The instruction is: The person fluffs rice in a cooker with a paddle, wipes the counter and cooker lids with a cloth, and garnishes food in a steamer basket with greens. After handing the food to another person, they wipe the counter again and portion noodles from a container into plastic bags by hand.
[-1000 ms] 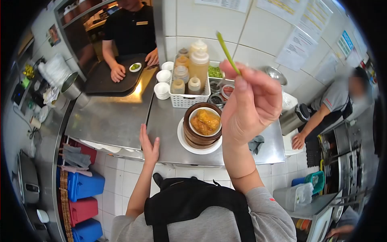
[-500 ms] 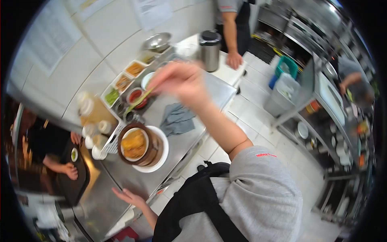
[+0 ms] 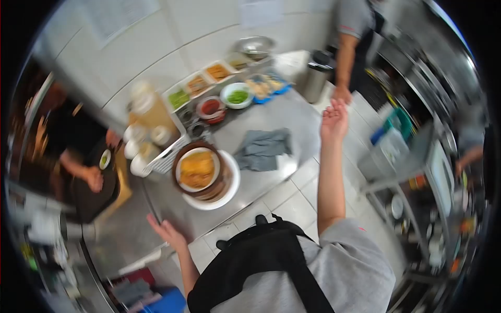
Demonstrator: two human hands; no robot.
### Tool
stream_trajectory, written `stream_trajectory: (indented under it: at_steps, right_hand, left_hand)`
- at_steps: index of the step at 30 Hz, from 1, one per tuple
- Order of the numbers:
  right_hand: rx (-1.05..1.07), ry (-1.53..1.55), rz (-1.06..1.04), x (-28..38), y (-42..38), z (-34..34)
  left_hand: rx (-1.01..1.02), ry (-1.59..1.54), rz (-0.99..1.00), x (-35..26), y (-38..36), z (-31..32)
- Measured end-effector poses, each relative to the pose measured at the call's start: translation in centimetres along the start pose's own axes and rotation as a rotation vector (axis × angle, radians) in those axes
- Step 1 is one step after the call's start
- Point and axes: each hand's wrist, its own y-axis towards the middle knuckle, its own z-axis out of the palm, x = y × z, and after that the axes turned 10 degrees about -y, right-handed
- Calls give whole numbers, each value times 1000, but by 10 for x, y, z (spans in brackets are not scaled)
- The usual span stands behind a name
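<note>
My left hand (image 3: 168, 233) is over the front part of the steel counter, palm turned up, fingers spread and holding nothing. To the right, my right hand (image 3: 334, 120) is stretched out beyond the counter's edge, palm up and empty, close in this view to a co-worker's hand (image 3: 342, 95). Between my arms stands a brown round pot (image 3: 222, 183) on a white plate (image 3: 234, 190). A white-rimmed dish of golden-yellow food (image 3: 197, 169) fills its top. Behind the pot are a bowl of red sauce (image 3: 211, 108) and a white bowl of chopped greens (image 3: 237, 96).
A grey cloth (image 3: 265, 149) lies crumpled on the counter. White containers (image 3: 198, 84) of toppings, bottles (image 3: 148, 112) and a metal bowl (image 3: 255, 47) line the wall. A steel canister (image 3: 317, 78) stands at the back right. Another person stands left by a dark tray (image 3: 96, 193).
My right hand has swung right, away from the sauce bowls, and the light-coloured utensil it held is no longer in it. My left hand stays open. The view has turned.
</note>
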Motion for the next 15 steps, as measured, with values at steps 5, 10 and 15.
stream_trajectory:
  at_steps: [5,10,15]
  right_hand:
    - [487,-660,-101,-56,20,126]
    - [1024,-1447,-112,-159,81,146]
    - [853,-2070,-430,-214,88,139]
  left_hand:
    - [-85,-73,-90,-2,-2,1]
    - [-114,-60,-90,-10,0,0]
    - [-119,-57,-102,-10,1,0]
